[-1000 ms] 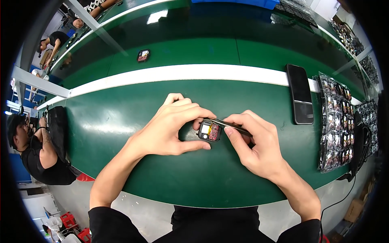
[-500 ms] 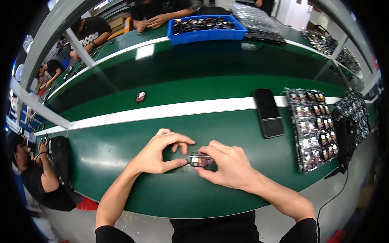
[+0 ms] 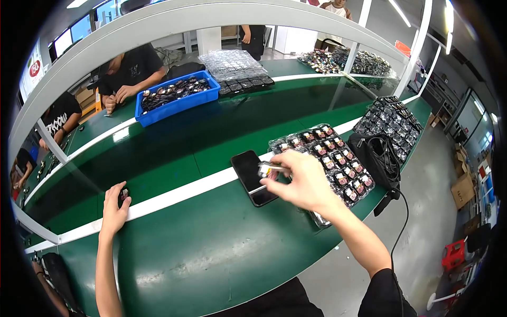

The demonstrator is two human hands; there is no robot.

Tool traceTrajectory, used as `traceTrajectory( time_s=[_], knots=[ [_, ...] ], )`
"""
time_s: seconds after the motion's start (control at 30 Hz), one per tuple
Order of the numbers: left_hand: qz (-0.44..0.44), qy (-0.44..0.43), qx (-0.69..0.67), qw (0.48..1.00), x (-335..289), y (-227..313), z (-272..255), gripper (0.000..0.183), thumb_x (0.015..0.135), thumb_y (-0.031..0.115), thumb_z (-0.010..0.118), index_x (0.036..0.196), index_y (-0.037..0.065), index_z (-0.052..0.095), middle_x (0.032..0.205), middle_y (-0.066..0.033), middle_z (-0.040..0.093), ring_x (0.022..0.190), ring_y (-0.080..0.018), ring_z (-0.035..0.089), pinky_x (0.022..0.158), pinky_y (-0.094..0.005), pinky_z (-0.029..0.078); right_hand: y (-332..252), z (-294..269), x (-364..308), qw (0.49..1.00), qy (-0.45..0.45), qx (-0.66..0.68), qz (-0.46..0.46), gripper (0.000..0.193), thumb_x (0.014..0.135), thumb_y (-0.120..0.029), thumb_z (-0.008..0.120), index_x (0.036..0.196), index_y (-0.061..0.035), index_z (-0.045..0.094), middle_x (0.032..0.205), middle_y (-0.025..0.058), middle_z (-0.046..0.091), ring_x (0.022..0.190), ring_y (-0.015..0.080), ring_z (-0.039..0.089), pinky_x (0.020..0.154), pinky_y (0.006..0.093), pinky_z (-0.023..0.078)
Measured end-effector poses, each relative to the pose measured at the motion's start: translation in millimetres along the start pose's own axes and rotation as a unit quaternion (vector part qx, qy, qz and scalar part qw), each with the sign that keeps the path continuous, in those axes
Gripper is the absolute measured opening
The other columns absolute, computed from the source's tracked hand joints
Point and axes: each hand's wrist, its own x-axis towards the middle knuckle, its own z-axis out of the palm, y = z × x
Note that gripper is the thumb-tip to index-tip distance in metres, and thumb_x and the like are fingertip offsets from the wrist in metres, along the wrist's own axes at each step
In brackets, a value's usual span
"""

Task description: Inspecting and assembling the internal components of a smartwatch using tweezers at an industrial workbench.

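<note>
My right hand (image 3: 303, 182) pinches a small black part with a silvery edge and a coloured label (image 3: 268, 170), raised above the phone and beside the clear tray. That blister tray (image 3: 318, 219) lies on the right of the green table and carries rows of similar labelled parts. Far to the left, my left hand (image 3: 111, 211) is stretched over the white rail with thumb and fingers apart. Another small dark part (image 3: 124, 195) lies on the green belt by its fingertips; whether they touch it I cannot tell. A black phone (image 3: 245, 168) lies across the rail.
A black pouch (image 3: 369, 164) with a cable lies right of the tray, near more stacked trays (image 3: 393, 124). Across the belt stands a blue bin (image 3: 174, 109) full of dark parts, with a person working beside it. Grey frame bars (image 3: 338, 99) rise around the table.
My right hand has carried the small part from the table's middle toward the tray. My left hand has moved away to the part on the belt. The view has turned right.
</note>
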Motion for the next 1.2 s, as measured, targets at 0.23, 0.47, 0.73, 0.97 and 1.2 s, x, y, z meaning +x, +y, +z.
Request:
traceTrajectory(
  time_s=[0.23, 0.47, 0.73, 0.97, 1.2],
  knots=[
    [0.031, -0.035, -0.005, 0.999, 16, 30, -4, 0.04, 0.101, 0.008, 0.077, 0.14, 0.002, 0.067, 0.128, -0.0174, 0.066, 0.124, -0.0382, 0.062, 0.11, -0.0455, 0.051, 100, -36, 45, 0.964, 0.011, -0.216, 0.152, 0.052, 0.088, -0.048, 0.087, 0.111, -0.0021, 0.084, 0.105, 0.0194, 0.081, 0.102, 0.039, 0.08, 0.095, 0.0515, 0.064],
    [0.133, -0.058, -0.037, 0.989, -25, 109, 5, 0.045, 0.097, 0.013, 0.083, 0.14, 0.005, 0.071, 0.128, -0.0172, 0.067, 0.121, -0.0397, 0.065, 0.106, -0.0464, 0.053, 116, -26, 50, 0.953, 0.0, -0.276, 0.126, 0.056, 0.087, -0.054, 0.088, 0.105, -0.0019, 0.087, 0.094, 0.0236, 0.082, 0.094, 0.039, 0.082, 0.091, 0.0496, 0.066],
    [0.221, -0.13, -0.018, 0.966, -79, 165, 27, 0.047, 0.088, 0.032, 0.096, 0.127, 0.013, 0.08, 0.118, -0.0084, 0.067, 0.103, -0.0305, 0.064, 0.091, -0.0423, 0.052, 39, -21, 44, 0.989, 0.016, 0.097, 0.115, 0.03, 0.11, -0.023, 0.074, 0.115, 0.0065, 0.077, 0.07, 0.0034, 0.066, 0.061, 0.0095, 0.053, 0.059, 0.0326, 0.043],
    [0.209, -0.151, -0.077, 0.963, -76, 151, 26, 0.057, 0.086, 0.049, 0.096, 0.127, 0.012, 0.08, 0.111, -0.0045, 0.067, 0.106, -0.0253, 0.066, 0.101, -0.0408, 0.048, -56, 48, -6, 0.969, -0.088, 0.232, -0.005, 0.016, 0.106, -0.007, 0.077, 0.115, 0.0046, 0.081, 0.08, 0.0081, 0.073, 0.062, 0.0112, 0.058, 0.057, 0.0296, 0.043],
    [0.206, -0.209, -0.152, 0.944, -75, 136, 22, 0.059, 0.084, 0.039, 0.1, 0.135, 0.016, 0.08, 0.115, -0.0018, 0.068, 0.11, -0.0245, 0.066, 0.107, -0.0407, 0.046, -78, 112, -30, 0.929, -0.141, 0.34, 0.041, 0.018, 0.1, -0.001, 0.084, 0.117, -0.0012, 0.088, 0.077, -0.0006, 0.066, 0.066, 0.0028, 0.051, 0.056, 0.0257, 0.034]
  ],
)
